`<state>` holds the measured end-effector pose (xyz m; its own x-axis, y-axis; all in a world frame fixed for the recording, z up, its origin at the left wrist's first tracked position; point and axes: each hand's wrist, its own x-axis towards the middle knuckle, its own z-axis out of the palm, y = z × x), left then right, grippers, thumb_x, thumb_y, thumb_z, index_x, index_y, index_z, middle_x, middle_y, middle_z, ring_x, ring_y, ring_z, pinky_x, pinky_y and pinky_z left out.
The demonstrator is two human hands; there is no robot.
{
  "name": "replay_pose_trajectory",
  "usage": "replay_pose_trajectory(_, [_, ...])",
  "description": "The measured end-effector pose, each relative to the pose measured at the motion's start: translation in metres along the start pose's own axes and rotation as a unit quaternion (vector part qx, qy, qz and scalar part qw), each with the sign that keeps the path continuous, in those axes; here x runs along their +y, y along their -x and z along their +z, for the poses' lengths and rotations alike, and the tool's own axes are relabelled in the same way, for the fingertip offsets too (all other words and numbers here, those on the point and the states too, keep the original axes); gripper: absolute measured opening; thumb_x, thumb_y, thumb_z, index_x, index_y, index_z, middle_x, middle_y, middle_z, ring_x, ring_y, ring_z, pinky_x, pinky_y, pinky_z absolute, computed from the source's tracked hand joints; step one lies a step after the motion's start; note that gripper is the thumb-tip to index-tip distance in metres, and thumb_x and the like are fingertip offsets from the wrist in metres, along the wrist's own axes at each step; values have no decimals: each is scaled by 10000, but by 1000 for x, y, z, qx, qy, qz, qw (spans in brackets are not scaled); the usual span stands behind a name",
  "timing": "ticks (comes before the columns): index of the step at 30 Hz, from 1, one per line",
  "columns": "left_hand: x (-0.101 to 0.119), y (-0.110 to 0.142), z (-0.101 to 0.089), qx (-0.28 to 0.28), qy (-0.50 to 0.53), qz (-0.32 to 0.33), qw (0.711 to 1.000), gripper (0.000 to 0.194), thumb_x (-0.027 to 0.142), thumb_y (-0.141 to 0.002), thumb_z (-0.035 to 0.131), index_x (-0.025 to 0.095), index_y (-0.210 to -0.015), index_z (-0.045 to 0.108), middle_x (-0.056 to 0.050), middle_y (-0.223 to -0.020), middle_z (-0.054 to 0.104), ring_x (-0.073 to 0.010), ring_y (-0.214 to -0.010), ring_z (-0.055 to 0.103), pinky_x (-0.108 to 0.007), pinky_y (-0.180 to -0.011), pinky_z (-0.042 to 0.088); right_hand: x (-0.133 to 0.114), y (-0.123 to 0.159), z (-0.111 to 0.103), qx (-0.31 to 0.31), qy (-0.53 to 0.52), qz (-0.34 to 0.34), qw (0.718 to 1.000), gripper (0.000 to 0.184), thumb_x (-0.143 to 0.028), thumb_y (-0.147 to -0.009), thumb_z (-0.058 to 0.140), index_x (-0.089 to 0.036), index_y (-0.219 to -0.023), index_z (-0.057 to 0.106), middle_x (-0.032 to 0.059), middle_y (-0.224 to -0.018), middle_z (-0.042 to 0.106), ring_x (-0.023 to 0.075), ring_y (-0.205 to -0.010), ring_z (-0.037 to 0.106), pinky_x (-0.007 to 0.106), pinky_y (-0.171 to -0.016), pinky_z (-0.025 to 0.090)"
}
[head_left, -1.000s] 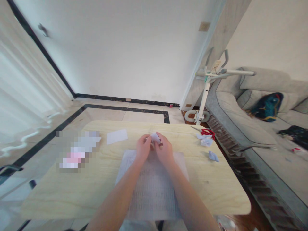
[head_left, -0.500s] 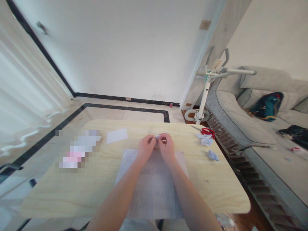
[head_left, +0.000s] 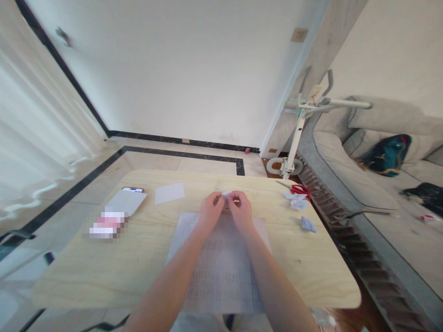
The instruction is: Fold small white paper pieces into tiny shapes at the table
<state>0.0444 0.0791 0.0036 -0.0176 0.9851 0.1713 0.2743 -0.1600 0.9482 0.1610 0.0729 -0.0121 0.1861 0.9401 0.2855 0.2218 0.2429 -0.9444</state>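
Small white folded paper piece sits pinched between both hands, just above the far edge of a big thin sheet of printed paper on the pale wooden worktop. The left hand and the right hand are close together, fingertips closed on the little piece. It looks folded, but it is too small to be sure. Red-handled scissors and white paper scraps lie well apart to the right. A white card and a grey flat pad lie to the left.
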Motion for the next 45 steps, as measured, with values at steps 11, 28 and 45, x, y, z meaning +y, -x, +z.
replay_pose_trajectory(11, [7, 0, -2, -3, 58, -8, 998, 299, 333, -843, 436, 130, -794, 649, -44, -750, 658, -154, -721, 592, -228, -634, 451, -8, 1, -1, -9, 35, -72, 997, 169, -142, -714, 537, -201, -838, 636, 47, -930, 579, 166, -860, 563, 278, -712, 476])
replay_pose_trajectory(28, [10, -1, -1, -8, 91, -58, 994, 256, 268, -819, 511, 116, -975, 647, -80, -908, 700, -195, -805, 647, -290, -688, 521, -2, -1, -3, 22, -11, -7, 1000, 165, -321, -796, 546, -194, -819, 650, 53, -857, 631, 178, -796, 589, 297, -689, 485])
replay_pose_trajectory(45, [2, -2, 0, -38, 48, -11, 998, 316, 265, -829, 498, 142, -1090, 628, -89, -1011, 688, -181, -892, 640, -294, -801, 498, -2, -3, -5, 24, -69, 54, 996, 250, -290, -719, 595, -204, -953, 602, 0, -746, 607, 137, -607, 571, 281, -591, 480])
